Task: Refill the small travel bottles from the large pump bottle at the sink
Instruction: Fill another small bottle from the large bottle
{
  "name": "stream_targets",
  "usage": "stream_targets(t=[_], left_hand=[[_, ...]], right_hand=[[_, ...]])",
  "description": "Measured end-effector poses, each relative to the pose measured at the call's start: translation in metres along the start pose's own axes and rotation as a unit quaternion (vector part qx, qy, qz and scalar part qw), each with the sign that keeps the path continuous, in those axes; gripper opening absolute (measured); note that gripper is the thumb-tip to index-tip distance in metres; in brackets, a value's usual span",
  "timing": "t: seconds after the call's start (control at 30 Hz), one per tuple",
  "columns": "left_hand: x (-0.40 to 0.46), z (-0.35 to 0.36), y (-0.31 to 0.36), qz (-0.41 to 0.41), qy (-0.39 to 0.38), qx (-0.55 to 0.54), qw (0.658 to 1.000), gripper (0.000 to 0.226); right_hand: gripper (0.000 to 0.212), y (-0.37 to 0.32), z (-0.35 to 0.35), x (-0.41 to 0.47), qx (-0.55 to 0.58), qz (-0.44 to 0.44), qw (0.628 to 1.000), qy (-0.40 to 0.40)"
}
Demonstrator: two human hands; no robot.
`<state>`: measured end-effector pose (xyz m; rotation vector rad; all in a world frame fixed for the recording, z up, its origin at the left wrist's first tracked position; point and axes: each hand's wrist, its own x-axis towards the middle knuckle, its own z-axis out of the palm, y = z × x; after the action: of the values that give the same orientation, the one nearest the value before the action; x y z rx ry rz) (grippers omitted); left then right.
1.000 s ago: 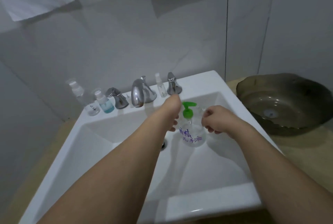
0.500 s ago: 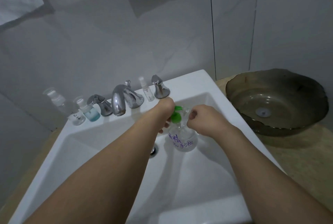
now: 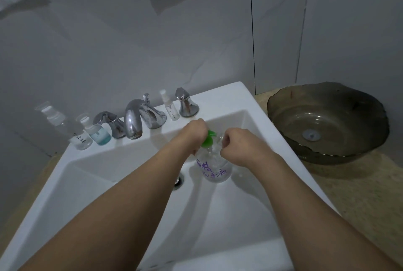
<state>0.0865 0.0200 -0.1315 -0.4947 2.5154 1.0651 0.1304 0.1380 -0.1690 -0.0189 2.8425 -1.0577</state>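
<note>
The large clear pump bottle (image 3: 214, 170), marked with purple writing, stands in the white sink (image 3: 244, 100) right of the drain. My left hand (image 3: 194, 134) curls over its green pump head (image 3: 208, 141), covering part of it. My right hand (image 3: 237, 146) is curled just right of the nozzle and pinches a small clear bottle (image 3: 218, 140), mostly hidden by the fingers. On the back ledge stand a slim spray bottle (image 3: 171, 108), a small bottle of blue liquid (image 3: 99, 134) and a taller clear bottle (image 3: 66, 128).
A chrome faucet (image 3: 139, 118) with two handles (image 3: 111, 124) (image 3: 186, 104) sits on the back ledge. The drain (image 3: 178, 180) is left of the pump bottle. A dark glass basin (image 3: 327, 122) rests on the beige counter to the right. White towels hang above.
My left hand has closed down over the green pump head, which showed fully a second ago. My right hand has moved in closer to the nozzle. The bottle stays in place.
</note>
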Motion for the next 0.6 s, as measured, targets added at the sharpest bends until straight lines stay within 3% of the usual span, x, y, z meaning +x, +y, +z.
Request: stream_targets(t=[0.23,0.37,0.5,0.6], left_hand=[[0.002,-0.018,0.006,-0.022,-0.067,0.088,0.994,0.066],[0.004,-0.019,0.005,-0.021,-0.08,0.109,0.991,0.056],[0.002,-0.008,0.003,0.016,-0.036,0.118,0.992,0.032],[0.0,0.001,0.003,0.035,0.002,0.114,0.993,0.031]], right_hand=[[0.015,-0.001,-0.003,0.001,0.035,-0.022,0.998,0.038],[0.018,-0.001,-0.001,0.001,0.028,-0.035,0.998,0.05],[0.02,0.001,0.001,0.004,0.005,-0.04,0.998,0.054],[0.018,0.001,0.002,0.004,-0.017,-0.034,0.998,0.042]])
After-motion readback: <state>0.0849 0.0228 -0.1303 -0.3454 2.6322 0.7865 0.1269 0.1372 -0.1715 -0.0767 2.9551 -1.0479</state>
